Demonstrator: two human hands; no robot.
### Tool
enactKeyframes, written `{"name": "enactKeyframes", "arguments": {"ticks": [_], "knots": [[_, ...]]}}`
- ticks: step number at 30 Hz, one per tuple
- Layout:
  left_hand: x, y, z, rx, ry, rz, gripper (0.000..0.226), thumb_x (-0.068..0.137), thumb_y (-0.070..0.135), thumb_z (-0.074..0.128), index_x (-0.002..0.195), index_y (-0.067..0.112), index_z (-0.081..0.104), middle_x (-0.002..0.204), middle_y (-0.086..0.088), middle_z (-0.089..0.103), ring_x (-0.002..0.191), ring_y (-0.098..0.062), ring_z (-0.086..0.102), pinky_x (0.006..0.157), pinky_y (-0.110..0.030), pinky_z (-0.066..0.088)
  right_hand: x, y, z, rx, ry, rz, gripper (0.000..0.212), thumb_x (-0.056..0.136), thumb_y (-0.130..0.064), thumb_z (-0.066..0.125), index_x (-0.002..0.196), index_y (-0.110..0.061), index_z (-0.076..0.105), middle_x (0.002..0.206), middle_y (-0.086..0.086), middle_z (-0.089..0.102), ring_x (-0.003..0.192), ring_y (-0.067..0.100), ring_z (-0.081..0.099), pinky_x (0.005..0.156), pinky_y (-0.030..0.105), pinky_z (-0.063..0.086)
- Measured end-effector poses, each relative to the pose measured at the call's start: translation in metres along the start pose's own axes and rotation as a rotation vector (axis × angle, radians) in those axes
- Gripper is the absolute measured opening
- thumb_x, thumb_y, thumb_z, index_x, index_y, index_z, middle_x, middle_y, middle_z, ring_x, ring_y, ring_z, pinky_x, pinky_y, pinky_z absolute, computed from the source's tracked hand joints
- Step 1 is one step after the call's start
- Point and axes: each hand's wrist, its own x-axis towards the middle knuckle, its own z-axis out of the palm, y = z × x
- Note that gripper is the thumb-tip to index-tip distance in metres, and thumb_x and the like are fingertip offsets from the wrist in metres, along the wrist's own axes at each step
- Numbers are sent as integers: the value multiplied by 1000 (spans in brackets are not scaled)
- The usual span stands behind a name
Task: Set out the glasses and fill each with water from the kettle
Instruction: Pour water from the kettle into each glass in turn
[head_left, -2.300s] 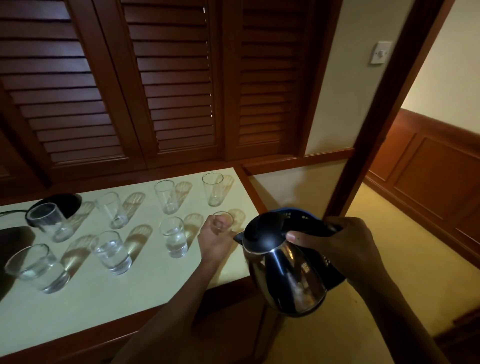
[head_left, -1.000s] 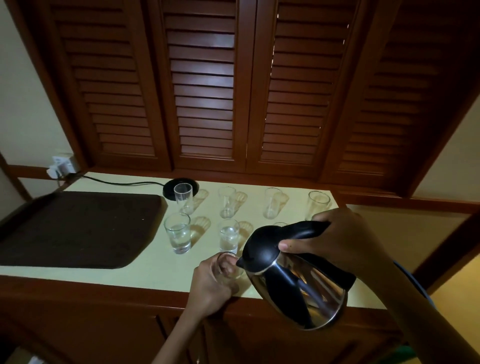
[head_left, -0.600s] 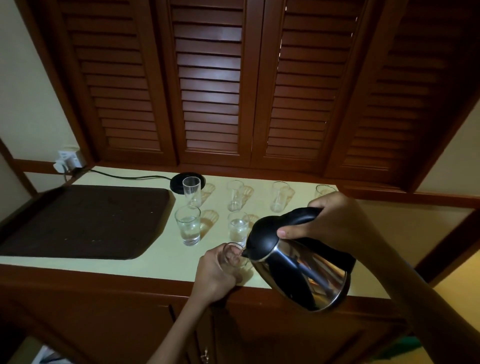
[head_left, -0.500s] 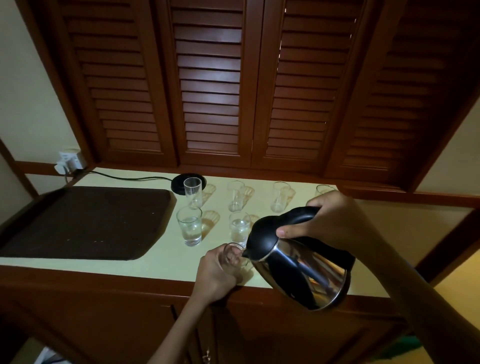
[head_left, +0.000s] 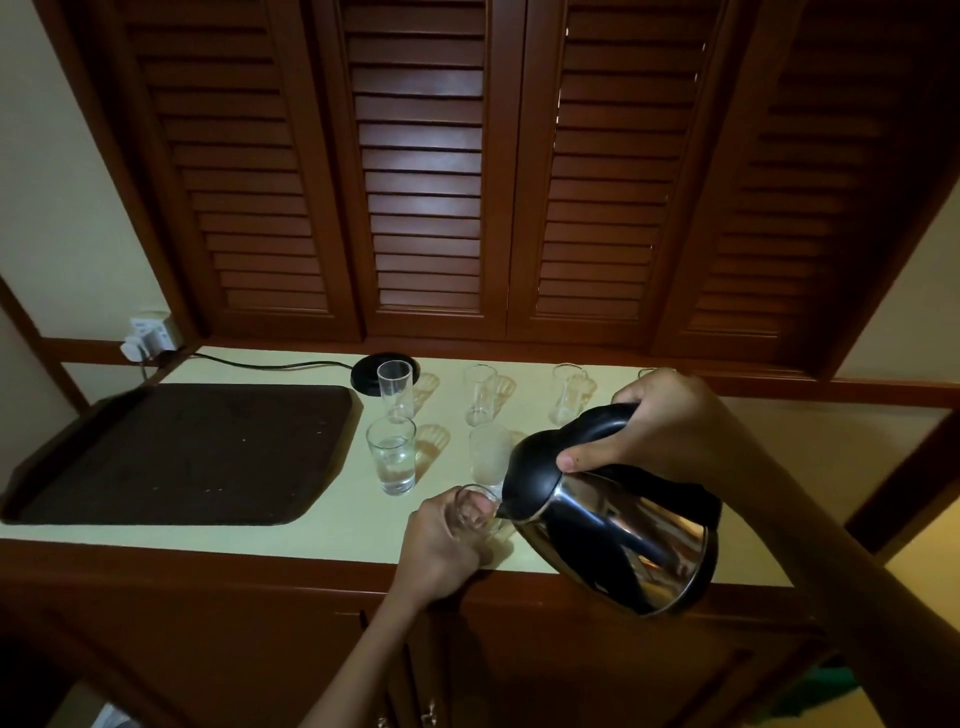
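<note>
**Pour under way:** On the pale counter (head_left: 337, 535), the steel kettle (head_left: 613, 535) has tilted further in the past second. Its spout now meets the rim of a small glass (head_left: 475, 506) at the front edge, right of centre. The right hand (head_left: 660, 426) is wrapped round the black handle. The left hand (head_left: 441, 540) curls round the glass, which has been drawn forward out of its row, and steadies it. This looks like the start of that glass's fill, though no stream can be made out and the fingers hide any water level.

A dark tray (head_left: 182, 452) lies along the counter's left end. What remains in the kettle cannot be seen. In the nearer row, the left glass (head_left: 391, 454) is partly filled with water. Its neighbour (head_left: 488, 454) seems to hold some too, though it is blurred. Along the back edge three tall glasses (head_left: 480, 395) look dry in the dim light, and the leftmost stands just in front of the round kettle base (head_left: 371, 371). Only the rim of a fourth glass (head_left: 648, 372) shows behind the right hand. By this count, the back row is yet to be filled.
</note>
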Motion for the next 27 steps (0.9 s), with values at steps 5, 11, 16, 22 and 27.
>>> {"name": "enactKeyframes", "arguments": {"ticks": [5, 11, 16, 22, 27], "knots": [[-2, 2, -3, -1, -10, 9, 38, 42, 48, 73, 78, 35, 69, 72, 39, 70, 70, 18, 66, 59, -2, 48, 0, -3, -4, -17, -30, -2, 62, 33, -74, 86, 62, -21, 75, 61, -17, 76, 57, 5, 73, 55, 23, 54], [-3, -1, 0, 25, -20, 30, 35, 46, 42, 78, 80, 38, 69, 73, 40, 69, 73, 18, 66, 61, -3, 49, -2, -7, -6, -40, -24, -3, 60, 36, -75, 85, 62, -22, 73, 56, -23, 71, 63, 5, 71, 53, 20, 46], [-2, -14, 4, 28, -7, 37, 38, 60, 23, 97, 91, 28, 76, 80, 27, 76, 77, 9, 71, 64, -7, 53, -1, -9, -5, -50, -30, 0, 62, 33, -76, 84, 64, -22, 75, 60, -24, 73, 66, 5, 72, 58, 24, 56], [-4, -18, 3, 36, 7, 28, 40, 59, 22, 97, 95, 23, 78, 84, 13, 79, 78, 1, 73, 71, -16, 59, -3, -8, -4, -62, -17, -9, 60, 38, -73, 89, 68, -22, 77, 62, -21, 75, 62, 5, 73, 58, 24, 58], [-6, -15, 3, 9, -28, 10, 40, 58, 19, 96, 91, 26, 76, 80, 19, 78, 75, 5, 72, 66, -9, 54, -4, -7, -6, -55, 0, -18, 65, 35, -73, 89, 68, -19, 78, 65, -11, 78, 66, 10, 76, 65, 31, 63]]}}
